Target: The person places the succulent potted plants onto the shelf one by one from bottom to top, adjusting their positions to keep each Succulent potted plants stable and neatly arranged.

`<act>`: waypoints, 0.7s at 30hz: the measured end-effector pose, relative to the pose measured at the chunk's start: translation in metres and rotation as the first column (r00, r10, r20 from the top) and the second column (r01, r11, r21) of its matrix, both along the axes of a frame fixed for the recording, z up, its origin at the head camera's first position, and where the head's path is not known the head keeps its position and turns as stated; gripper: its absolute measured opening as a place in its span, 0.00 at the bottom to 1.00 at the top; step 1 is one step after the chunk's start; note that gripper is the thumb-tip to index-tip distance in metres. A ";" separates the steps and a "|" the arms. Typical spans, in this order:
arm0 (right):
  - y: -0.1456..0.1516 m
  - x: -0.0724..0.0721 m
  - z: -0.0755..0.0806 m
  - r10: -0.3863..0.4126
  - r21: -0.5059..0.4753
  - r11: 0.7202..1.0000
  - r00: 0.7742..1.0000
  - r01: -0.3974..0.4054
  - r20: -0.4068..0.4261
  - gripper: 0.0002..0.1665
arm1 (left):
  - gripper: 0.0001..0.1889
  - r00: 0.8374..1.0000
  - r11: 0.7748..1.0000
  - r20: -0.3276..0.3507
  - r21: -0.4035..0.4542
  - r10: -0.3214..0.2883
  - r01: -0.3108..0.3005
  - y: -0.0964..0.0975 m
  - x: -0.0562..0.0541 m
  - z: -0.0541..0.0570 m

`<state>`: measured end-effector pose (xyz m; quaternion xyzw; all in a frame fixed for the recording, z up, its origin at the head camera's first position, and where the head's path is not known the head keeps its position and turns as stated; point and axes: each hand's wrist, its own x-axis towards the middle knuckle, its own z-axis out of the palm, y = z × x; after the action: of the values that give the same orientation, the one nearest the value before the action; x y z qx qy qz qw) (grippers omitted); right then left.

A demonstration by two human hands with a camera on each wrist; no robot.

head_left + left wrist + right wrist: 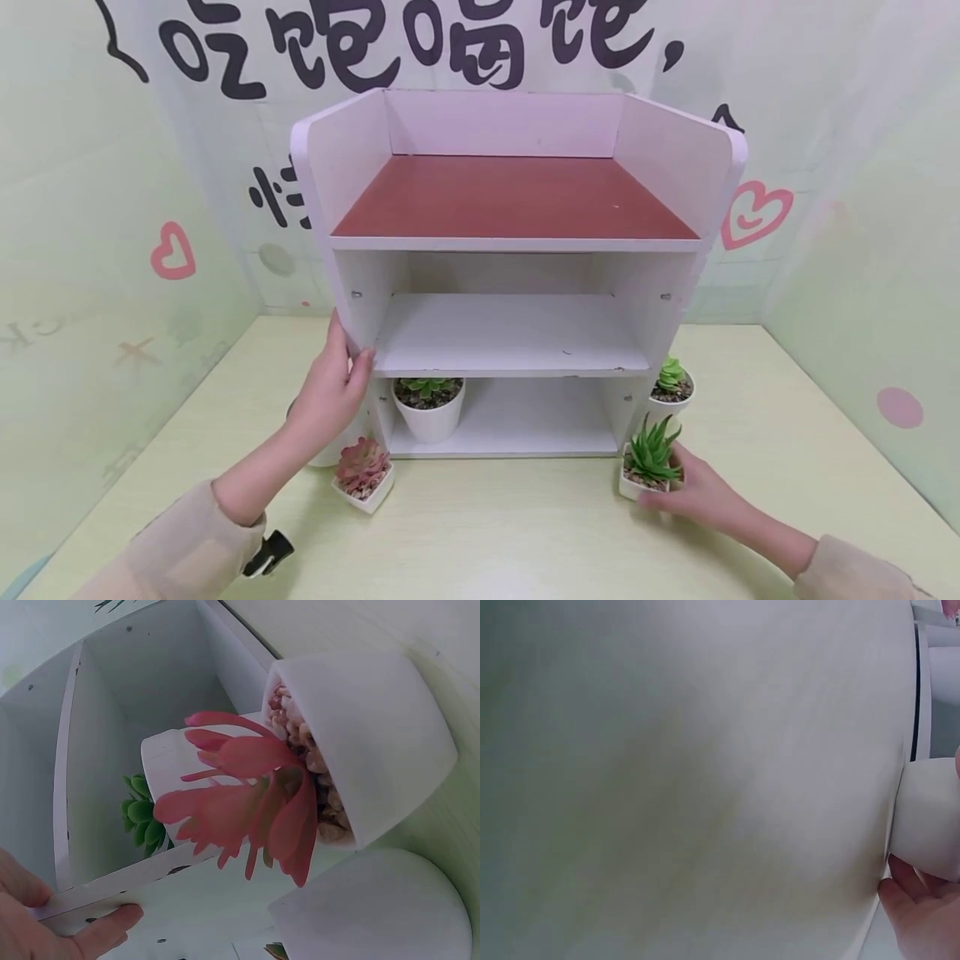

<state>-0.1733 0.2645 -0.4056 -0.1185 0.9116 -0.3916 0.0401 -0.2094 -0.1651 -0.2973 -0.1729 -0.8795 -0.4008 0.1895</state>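
My left hand [334, 387] grips the left side panel of a white shelf unit [517, 375], with thumb and fingers on either side of its front edge, as the left wrist view shows. Just below that hand a pink succulent [363, 467] sits in a small white pot [390, 742] on the table. At the shelf's front right corner, my right hand [693, 487] holds a spiky green succulent [652, 452] by its white pot [928, 817]. That pot is low, right by the tabletop.
A green succulent in a round white pot [431, 419] stands on the bottom shelf, at its left end. Another potted succulent [671, 385] is beside the unit's right side. One more white pot [375, 915] stands left of the unit, mostly hidden behind my left arm.
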 end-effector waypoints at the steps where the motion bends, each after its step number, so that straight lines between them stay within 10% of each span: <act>1: -0.001 0.000 0.000 -0.007 -0.001 1.000 1.000 0.007 0.002 0.47 | 0.33 1.000 1.000 -0.001 0.001 0.001 -0.001 0.000 0.000 0.000; 21: -0.002 -0.001 0.001 -0.039 -0.004 0.999 0.999 0.039 -0.011 0.39 | 0.34 1.000 1.000 0.001 0.009 -0.007 0.007 0.000 0.000 0.000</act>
<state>-0.1746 0.2625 -0.4047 -0.1028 0.9132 -0.3935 0.0273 -0.2094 -0.1654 -0.2972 -0.1751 -0.8771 -0.4057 0.1885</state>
